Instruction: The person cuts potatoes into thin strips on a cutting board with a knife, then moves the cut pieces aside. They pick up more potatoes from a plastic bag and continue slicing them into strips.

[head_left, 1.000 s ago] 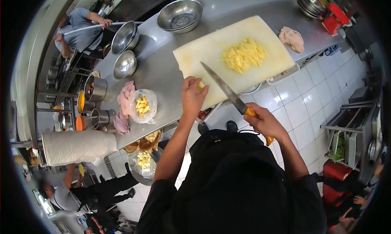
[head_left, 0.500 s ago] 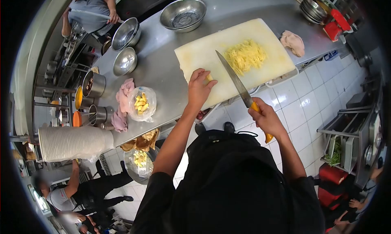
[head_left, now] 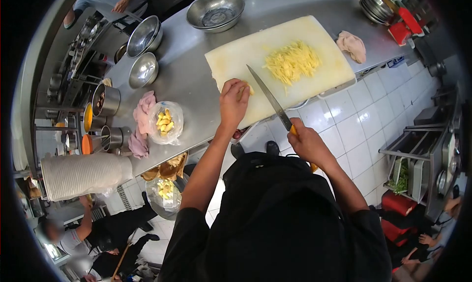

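Note:
Near the left edge of the white cutting board point(head_left: 314, 31), my left hand point(head_left: 234, 101) has its fingers curled round a small yellow piece point(head_left: 251, 90), mostly hidden by them. My right hand point(head_left: 306, 140) grips the yellow handle of a large knife point(head_left: 269, 96). The blade lies over the board, its tip pointing up and left, between my left hand and a pile of yellow shreds point(head_left: 293, 62). Left of the board, a clear plastic bag point(head_left: 173, 135) holds several peeled yellow pieces.
Metal bowls point(head_left: 215, 11) stand behind and left of the board. Pink cloths point(head_left: 352, 47) lie on the counter. Stacked white containers point(head_left: 86, 175) and metal pots point(head_left: 113, 137) are at the left. Below the counter edge sits a bag of peelings point(head_left: 164, 196). Other people point(head_left: 112, 228) stand around.
My right hand has drawn the knife left, nearer my left hand. My left fingers have curled in more around the small piece. The whole view has shifted slightly.

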A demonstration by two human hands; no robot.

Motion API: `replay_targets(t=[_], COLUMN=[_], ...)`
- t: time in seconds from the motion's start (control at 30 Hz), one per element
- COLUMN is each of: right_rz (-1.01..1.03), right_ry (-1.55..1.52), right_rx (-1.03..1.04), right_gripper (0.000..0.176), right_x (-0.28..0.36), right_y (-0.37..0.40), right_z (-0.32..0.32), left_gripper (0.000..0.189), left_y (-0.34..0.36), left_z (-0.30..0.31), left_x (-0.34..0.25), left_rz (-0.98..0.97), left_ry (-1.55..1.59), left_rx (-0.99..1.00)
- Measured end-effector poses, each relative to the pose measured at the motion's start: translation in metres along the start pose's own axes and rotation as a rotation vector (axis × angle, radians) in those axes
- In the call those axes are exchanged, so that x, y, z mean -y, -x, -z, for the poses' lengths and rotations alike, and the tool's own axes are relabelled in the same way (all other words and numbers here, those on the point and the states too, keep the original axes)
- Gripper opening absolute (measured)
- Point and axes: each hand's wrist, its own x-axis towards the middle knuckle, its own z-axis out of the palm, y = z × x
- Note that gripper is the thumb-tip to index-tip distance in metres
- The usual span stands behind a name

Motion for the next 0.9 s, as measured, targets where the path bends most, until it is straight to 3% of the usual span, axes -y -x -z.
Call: replay_targets(t=[0.27,0.43,0.63,0.73,0.9], right_rz=[-0.053,-0.009,-0.162,-0.194,-0.27], right_ry=[0.042,-0.069,-0.282,-0.333,-0.442], right_rx=[0.026,-0.15,-0.285,-0.376,-0.453], right_gripper=[0.044,0.042,0.043,0.041,0.039], right_x=[0.009,0.003,-0.003,-0.019,-0.035], right_y=[-0.002,0.017,0.037,0.049,0.079], right_z=[-0.001,0.006,0.02,0.017,0.01], left_gripper=[0.014,0.015,0.02,0.023,0.021], left_y=[-0.005,-0.053,-0.151,-0.174,-0.186], left_z=[-0.001,-0.004,-0.059,-0.085,-0.091], left_x=[0.0,-0.01,-0.002,0.015,0.019], left_rz=[-0.008,-0.032,-0.334,-0.44,-0.296], left_ry=[0.005,-0.038,-0.246,-0.366,-0.375], left_rx=[0.004,-0.006,0.369,0.455,0.708])
